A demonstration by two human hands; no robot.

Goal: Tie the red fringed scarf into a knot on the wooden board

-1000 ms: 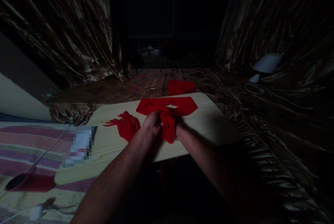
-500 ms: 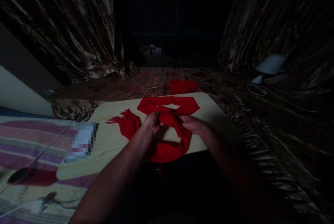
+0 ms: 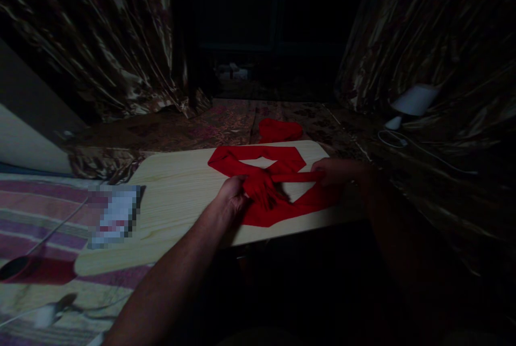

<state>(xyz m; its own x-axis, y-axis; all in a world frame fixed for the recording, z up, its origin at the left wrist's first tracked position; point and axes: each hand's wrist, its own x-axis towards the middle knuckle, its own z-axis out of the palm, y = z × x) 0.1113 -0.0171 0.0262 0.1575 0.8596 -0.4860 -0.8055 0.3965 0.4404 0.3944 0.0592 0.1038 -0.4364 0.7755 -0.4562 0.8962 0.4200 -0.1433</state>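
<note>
A red fringed scarf [image 3: 258,217] lies looped on the pale wooden board [image 3: 173,201], with one loop at the far side and another nearer me. My left hand [image 3: 234,194] is closed on the scarf where its parts cross, and a fringed end hangs beside the fingers. Further right, my right hand [image 3: 328,170] grips another stretch of the scarf, which runs taut between the two hands. The right hand is dim, and its fingertips are partly hidden.
Behind the board lies a bunched red cloth [image 3: 280,130]. A white lamp [image 3: 415,100] with a cord stands at the right. On the left are a blurred-out packet [image 3: 115,217], a dark red cylindrical container [image 3: 40,271] and a white plug [image 3: 45,315] on striped bedding.
My right hand has moved to the right, drawing the scarf out between the hands. The fringed end at the board's left has gone from there. My left hand stays near the crossing.
</note>
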